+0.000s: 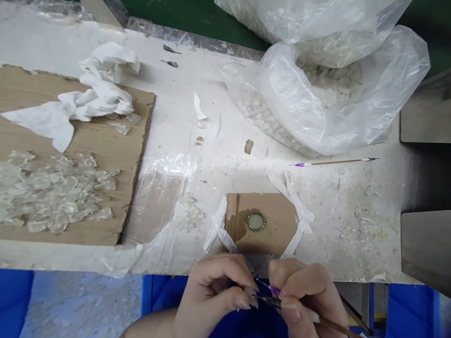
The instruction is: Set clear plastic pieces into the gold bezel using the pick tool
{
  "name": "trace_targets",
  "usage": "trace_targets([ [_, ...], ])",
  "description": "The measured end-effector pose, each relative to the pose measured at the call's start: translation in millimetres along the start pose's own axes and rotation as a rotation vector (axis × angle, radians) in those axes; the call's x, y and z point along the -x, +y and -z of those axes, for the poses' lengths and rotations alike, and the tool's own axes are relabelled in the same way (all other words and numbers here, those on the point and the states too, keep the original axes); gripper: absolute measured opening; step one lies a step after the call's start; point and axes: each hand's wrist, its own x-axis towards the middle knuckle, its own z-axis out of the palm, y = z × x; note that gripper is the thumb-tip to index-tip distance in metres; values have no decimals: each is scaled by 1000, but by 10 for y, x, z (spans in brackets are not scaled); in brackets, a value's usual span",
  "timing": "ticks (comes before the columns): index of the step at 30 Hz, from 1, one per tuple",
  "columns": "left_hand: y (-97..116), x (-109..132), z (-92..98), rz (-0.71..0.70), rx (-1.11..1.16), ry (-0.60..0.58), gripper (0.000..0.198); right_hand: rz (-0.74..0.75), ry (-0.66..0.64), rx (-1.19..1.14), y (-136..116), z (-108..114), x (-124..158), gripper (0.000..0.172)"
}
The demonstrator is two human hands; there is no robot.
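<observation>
Head view: the left hand (213, 295) pinches a small clear piece (251, 294) between its fingertips, just off the front edge of the tabletop (338, 197); the right hand (305, 293) is clamped on a wooden-handled pick (329, 321), tip beside that piece. One round beaded bezel (255, 222) lies on a taped cardboard square (278, 230); many clear pieces (52, 192) lie heaped on a cardboard sheet (88, 141).

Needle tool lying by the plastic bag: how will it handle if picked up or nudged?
The slim wooden-handled needle tool looks light and stiff, so it probably lifts without flexing. Its thin, round-looking shaft may roll if pushed along the white table. The fine pointed tip looks fragile and could bend under pressure.
</observation>
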Motion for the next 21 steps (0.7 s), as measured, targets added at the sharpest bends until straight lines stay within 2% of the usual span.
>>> trace_targets([
  [10,13,5,19,-11,-13,0,23,22,-3,-32,15,-24,40,15],
  [13,10,0,12,-7,4,4,24,46,79,-72,36,-61,44,16],
  [17,-23,11,12,6,39,7,27,50,276,-116,68,-42,46,19],
  [21,-62,18,30,49,72,8,32,74,304,-71,104,137,74,11],
])
